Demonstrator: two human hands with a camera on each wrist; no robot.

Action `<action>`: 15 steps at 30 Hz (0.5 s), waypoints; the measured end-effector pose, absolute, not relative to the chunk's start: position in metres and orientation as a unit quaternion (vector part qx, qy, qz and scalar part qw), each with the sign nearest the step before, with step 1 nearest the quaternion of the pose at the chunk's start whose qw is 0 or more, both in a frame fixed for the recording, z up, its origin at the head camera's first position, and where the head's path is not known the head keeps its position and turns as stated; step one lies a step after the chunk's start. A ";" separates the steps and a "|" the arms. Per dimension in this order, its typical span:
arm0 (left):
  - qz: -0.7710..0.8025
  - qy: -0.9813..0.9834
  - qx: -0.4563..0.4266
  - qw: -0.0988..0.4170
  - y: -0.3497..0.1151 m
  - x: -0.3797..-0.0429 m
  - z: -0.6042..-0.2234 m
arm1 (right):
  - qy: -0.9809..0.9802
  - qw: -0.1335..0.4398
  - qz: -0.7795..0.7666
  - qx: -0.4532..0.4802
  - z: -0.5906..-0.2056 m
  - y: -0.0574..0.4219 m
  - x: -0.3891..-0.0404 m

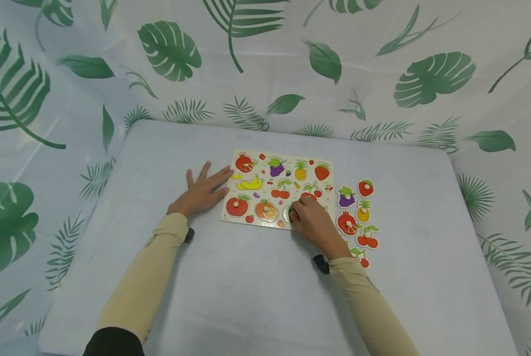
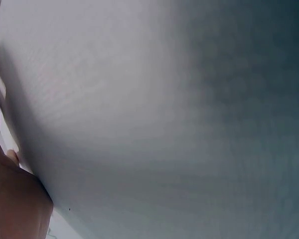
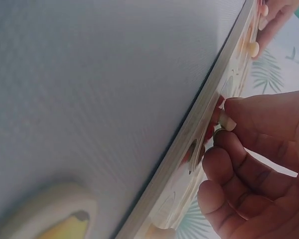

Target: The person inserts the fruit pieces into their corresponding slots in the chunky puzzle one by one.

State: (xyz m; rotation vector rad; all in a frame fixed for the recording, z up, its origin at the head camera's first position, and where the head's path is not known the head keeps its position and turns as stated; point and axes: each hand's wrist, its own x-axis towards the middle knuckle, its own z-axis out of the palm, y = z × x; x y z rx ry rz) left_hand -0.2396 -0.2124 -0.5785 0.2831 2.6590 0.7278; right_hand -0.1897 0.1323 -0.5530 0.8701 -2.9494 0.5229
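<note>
Board [image 1: 291,158] flat on the table [image 1: 247,296]. Left hand [image 1: 200,194] at the board's 9 o'clock, fingers spread, tips at the edge, grip wide and nothing held. Right hand [image 1: 315,221] between 4 and 5 o'clock, grip narrow, thumb and forefinger pinching the knob [image 3: 228,121] of a piece [image 1: 286,213]. Location of piece: on the board at 5 o'clock, just to 3 o'clock of the orange [image 1: 271,212]. Mostly covered by fingers; impossible to say with confidence which fruit, or whether fully down.

Apple [image 1: 237,207] at 8 o'clock, knob up. Loose on the table at 3 to 4 o'clock, off the board: grapes [image 1: 346,199], strawberry [image 1: 366,189], pineapple [image 1: 363,213], pomegranate [image 1: 346,225], cherries [image 1: 368,241]. Banana [image 3: 67,230] in part at 7 o'clock in the right wrist view.

Step in hand, by judgement: fitting the piece. For sound work, brace the board lightly from 9 o'clock. Set the pinch upright over the knob. Turn by small amounts to match the outline, then press straight down until level all round. Check the rim before letting go. Avoid forcing on a tilt: likely to jam one edge or shift the board.
</note>
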 end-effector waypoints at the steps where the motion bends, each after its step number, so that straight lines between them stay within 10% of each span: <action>1: 0.258 0.943 0.100 0.184 -0.212 -0.240 -0.579 | -0.945 0.012 0.169 0.279 -0.553 0.132 -0.189; 15: 0.257 0.944 0.106 0.180 -0.214 -0.240 -0.580 | -0.944 0.002 0.194 0.266 -0.555 0.131 -0.187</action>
